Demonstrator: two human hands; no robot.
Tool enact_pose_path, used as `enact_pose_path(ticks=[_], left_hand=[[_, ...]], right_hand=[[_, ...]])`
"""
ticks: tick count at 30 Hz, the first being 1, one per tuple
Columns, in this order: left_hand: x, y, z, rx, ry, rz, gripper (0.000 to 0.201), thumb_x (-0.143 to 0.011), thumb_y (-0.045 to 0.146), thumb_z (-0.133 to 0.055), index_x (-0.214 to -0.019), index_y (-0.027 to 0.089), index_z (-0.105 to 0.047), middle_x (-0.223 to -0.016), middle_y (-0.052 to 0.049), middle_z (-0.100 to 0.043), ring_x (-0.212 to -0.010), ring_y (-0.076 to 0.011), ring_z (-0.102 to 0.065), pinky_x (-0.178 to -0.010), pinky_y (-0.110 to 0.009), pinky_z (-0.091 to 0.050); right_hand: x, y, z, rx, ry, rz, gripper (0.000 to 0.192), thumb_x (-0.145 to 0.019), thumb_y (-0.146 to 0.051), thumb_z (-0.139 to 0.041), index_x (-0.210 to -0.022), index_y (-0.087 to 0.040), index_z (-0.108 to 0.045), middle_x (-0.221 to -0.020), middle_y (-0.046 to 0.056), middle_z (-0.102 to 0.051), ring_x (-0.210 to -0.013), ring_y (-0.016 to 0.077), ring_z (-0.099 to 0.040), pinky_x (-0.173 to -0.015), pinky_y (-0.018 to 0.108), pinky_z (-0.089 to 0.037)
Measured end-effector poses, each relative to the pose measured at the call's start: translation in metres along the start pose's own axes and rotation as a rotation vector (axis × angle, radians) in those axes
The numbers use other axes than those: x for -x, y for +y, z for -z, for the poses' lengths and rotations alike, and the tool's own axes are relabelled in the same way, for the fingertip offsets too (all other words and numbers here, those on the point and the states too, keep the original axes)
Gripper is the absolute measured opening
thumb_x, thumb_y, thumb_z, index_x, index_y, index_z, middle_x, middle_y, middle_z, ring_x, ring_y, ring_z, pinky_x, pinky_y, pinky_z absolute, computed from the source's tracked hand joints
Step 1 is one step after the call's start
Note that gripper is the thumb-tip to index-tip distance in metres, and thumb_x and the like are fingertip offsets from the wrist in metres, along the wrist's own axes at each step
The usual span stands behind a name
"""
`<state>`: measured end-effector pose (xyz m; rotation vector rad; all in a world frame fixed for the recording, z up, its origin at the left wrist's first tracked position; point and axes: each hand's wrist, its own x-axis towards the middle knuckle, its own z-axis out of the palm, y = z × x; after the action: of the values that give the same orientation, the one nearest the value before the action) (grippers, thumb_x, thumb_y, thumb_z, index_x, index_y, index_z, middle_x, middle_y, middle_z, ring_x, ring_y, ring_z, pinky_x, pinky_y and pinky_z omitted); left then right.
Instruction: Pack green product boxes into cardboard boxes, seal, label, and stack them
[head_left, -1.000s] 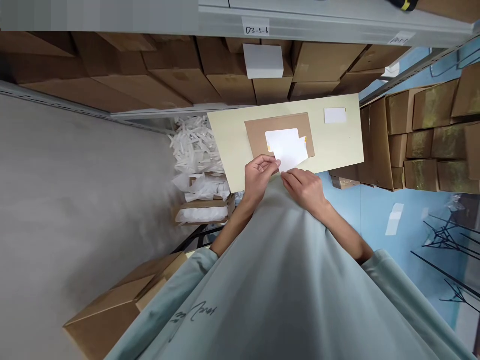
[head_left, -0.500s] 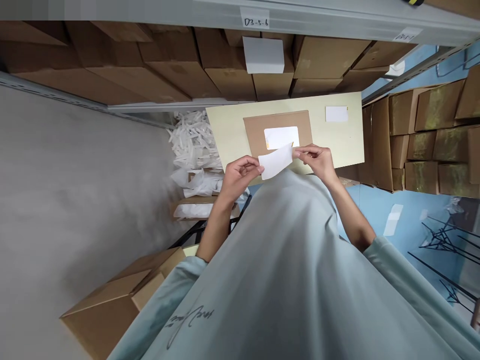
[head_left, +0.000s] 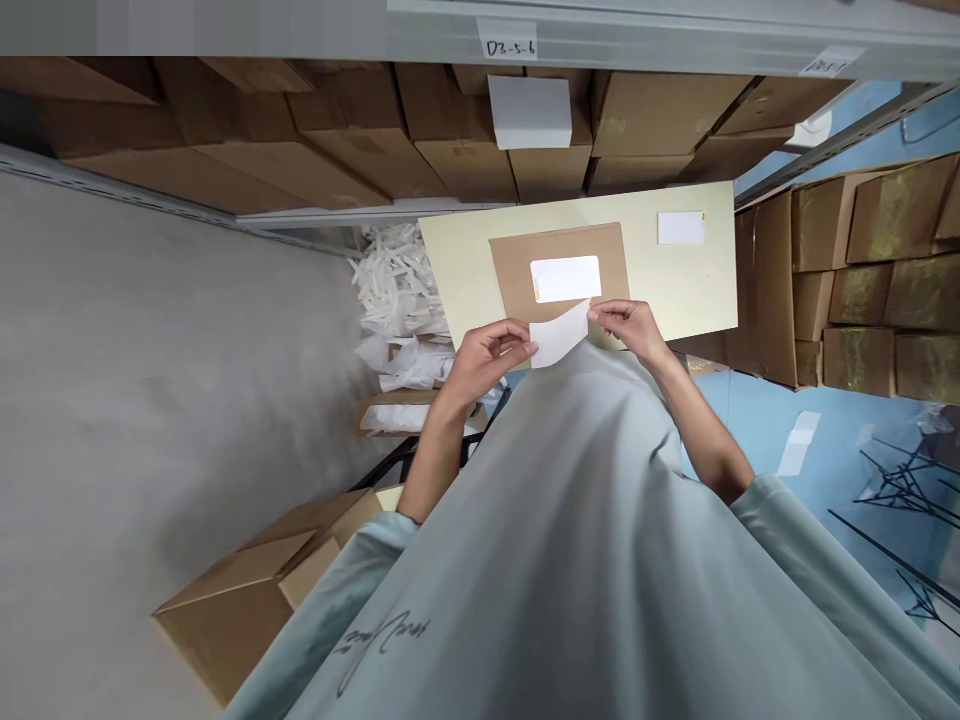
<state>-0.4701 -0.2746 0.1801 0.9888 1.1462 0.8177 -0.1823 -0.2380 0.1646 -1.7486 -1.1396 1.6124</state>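
Between my hands is a white label (head_left: 559, 338), bent in a shallow curve, with a small orange mark at its upper right corner. My left hand (head_left: 491, 358) pinches its left end between thumb and fingers. At the right corner, the fingertips of my right hand (head_left: 626, 322) are closed on the label. Just beyond it lies a flat brown cardboard piece (head_left: 517, 265) with another white label (head_left: 565, 279) on it. Both rest on a pale yellow board (head_left: 465, 240), which carries a smaller white label (head_left: 681, 228) at its right end.
Cardboard boxes (head_left: 540, 175) fill the metal shelf (head_left: 637, 45) behind the board. More boxes (head_left: 859, 360) are stacked at the right. White scraps (head_left: 401, 285) lie left of the board, and an open carton (head_left: 232, 600) stands at lower left. Black thin rods (head_left: 900, 490) are at far right.
My right fingertips have closed in on the label's right corner, where a small gap showed before. The label and both hands have shifted slightly down and right in view.
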Motion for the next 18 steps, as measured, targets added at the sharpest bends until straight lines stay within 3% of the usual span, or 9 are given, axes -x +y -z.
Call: enact_pose_path(ticks=[6,12,18], left_hand=[[-0.023,-0.024,0.001,-0.03,0.085,0.035,0.046,-0.077,0.065,-0.094,-0.084,0.023,-0.077,-0.09,-0.005,-0.077,-0.086,-0.022,-0.071,-0.084,-0.036,-0.06],[-0.084,-0.069,-0.004,-0.212,0.275,0.059,0.018,-0.077,0.039,-0.089,-0.079,0.024,-0.08,-0.101,-0.007,-0.08,-0.092,-0.0229,-0.07,-0.092,-0.037,-0.058],[-0.128,-0.084,-0.012,-0.363,0.37,0.089,0.008,-0.082,0.023,-0.082,-0.075,0.02,-0.08,-0.092,-0.005,-0.077,-0.078,-0.0184,-0.063,-0.087,-0.035,-0.054]], right_hand=[[-0.014,0.018,0.012,0.017,0.023,0.05,0.047,-0.074,-0.064,-0.094,-0.086,-0.02,-0.083,-0.078,0.003,-0.076,-0.068,0.016,-0.061,-0.066,0.032,-0.054],[-0.052,0.031,0.026,0.147,0.112,0.145,0.027,-0.079,-0.048,-0.086,-0.082,-0.021,-0.079,-0.088,0.006,-0.082,-0.083,0.0218,-0.071,-0.083,0.037,-0.06],[-0.092,0.032,0.033,0.284,0.128,0.177,0.021,-0.084,-0.041,-0.08,-0.08,-0.021,-0.078,-0.09,0.007,-0.082,-0.086,0.0243,-0.072,-0.087,0.04,-0.06]])
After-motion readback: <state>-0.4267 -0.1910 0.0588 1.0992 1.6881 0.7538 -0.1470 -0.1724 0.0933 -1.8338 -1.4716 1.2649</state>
